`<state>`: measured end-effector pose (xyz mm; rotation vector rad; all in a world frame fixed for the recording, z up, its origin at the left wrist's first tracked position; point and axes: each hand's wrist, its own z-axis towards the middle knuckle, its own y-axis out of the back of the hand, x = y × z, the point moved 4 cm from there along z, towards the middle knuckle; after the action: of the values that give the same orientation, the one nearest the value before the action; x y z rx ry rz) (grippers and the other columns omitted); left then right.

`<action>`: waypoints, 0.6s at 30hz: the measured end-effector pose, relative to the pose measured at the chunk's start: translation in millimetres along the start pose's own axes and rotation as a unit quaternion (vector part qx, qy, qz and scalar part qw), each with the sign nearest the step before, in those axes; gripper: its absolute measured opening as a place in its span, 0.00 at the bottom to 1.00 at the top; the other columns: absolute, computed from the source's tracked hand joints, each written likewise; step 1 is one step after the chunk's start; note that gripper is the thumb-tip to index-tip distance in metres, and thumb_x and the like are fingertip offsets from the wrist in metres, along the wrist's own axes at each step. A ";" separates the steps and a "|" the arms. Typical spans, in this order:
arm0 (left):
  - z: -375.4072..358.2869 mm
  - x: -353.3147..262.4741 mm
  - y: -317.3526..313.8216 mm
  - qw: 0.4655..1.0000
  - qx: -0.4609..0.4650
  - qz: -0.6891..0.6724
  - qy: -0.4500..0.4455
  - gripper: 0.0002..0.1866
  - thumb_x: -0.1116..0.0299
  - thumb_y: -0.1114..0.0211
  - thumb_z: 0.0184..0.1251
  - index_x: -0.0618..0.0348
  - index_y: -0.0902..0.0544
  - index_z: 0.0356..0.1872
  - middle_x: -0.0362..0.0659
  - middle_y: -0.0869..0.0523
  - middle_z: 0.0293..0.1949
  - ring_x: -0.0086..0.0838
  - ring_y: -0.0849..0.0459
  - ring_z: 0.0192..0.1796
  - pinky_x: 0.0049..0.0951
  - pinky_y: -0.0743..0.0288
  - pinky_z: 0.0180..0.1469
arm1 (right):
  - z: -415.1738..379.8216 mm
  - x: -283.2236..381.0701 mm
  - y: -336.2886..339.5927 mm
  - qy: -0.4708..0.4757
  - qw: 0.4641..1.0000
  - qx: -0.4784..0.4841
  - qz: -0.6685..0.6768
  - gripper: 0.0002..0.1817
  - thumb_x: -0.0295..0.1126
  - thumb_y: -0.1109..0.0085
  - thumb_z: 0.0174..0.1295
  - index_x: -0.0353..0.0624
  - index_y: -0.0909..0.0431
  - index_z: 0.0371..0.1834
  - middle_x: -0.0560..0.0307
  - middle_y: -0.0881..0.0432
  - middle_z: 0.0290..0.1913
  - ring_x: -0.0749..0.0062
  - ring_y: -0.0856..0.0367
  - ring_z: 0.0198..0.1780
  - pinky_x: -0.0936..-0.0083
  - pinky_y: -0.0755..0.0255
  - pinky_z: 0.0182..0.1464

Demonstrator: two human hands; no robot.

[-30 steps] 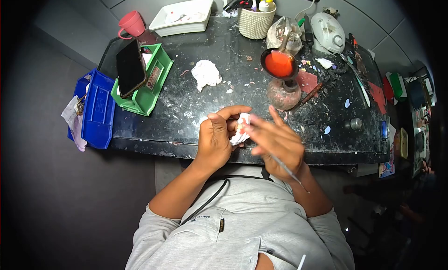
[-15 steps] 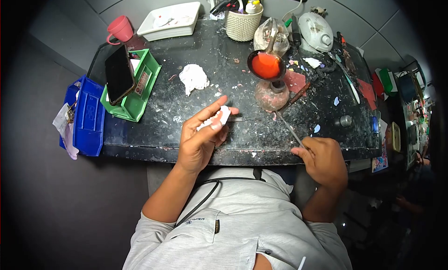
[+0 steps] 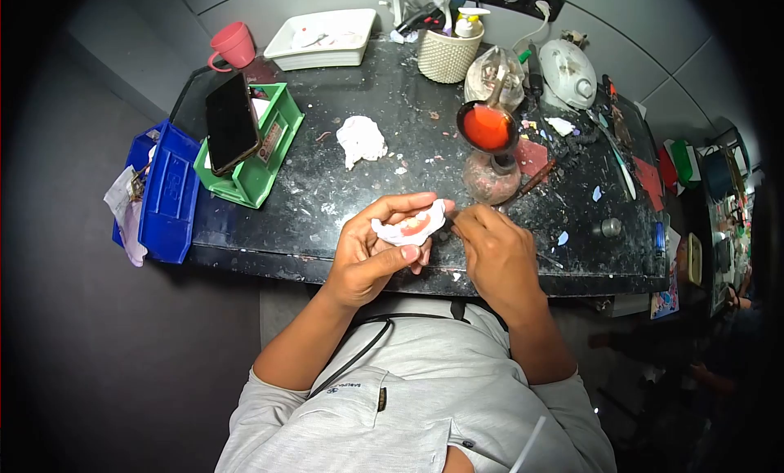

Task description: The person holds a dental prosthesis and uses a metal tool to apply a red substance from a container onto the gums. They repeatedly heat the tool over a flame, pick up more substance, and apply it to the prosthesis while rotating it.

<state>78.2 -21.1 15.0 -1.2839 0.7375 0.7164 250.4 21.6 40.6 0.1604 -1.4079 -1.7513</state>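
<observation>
My left hand [image 3: 367,256] holds a white plaster dental cast [image 3: 394,235] with pink wax and teeth on it, the fingers curled under and the thumb along its front edge. Beside it, my right hand [image 3: 500,256] is closed around a thin metal wax tool [image 3: 552,261], whose back end sticks out to the right. Its working end lies close to the cast's right side, mostly hidden by my fingers. Beyond my hands stands a pinkish round spirit burner [image 3: 490,183], with a ladle of red melted wax [image 3: 487,128] above it.
A crumpled white lump [image 3: 361,140] lies mid-table. At left are a green bin [image 3: 265,167] with a phone [image 3: 231,123] leaning on it, and a blue bin [image 3: 167,195]. A white tray [image 3: 322,60], pink mug [image 3: 235,44] and woven holder [image 3: 447,58] stand behind. Tools [image 3: 616,158] lie at right.
My right hand has brought the wax tool left, from the burner to the cast. My left hand has turned the cast so its pink wax shows more. The view has shifted slightly.
</observation>
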 end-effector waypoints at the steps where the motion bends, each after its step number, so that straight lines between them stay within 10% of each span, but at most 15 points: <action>1: 0.5 0.8 1.0 0.999 0.015 -0.035 -0.004 0.32 0.73 0.31 0.65 0.74 0.29 0.69 0.71 0.23 0.66 0.28 0.16 0.39 0.26 0.19 0.41 | 0.3 0.3 -0.3 0.003 1.000 0.000 0.001 0.10 0.21 0.41 0.60 0.40 0.16 0.45 0.54 0.19 0.39 0.57 0.15 0.41 0.60 0.21 0.42; 18: -2.1 5.9 4.1 0.996 0.044 -0.078 -0.018 0.24 0.75 0.37 0.69 0.62 0.34 0.63 0.78 0.26 0.64 0.33 0.14 0.36 0.30 0.17 0.39 | -12.9 8.1 17.2 -0.004 0.999 0.030 -0.030 0.08 0.17 0.43 0.57 0.37 0.24 0.39 0.46 0.25 0.40 0.51 0.23 0.44 0.58 0.28 0.48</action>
<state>78.1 -22.2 7.6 -1.2302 0.6246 0.5728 261.9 6.8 53.9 0.2297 -1.4758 -1.7616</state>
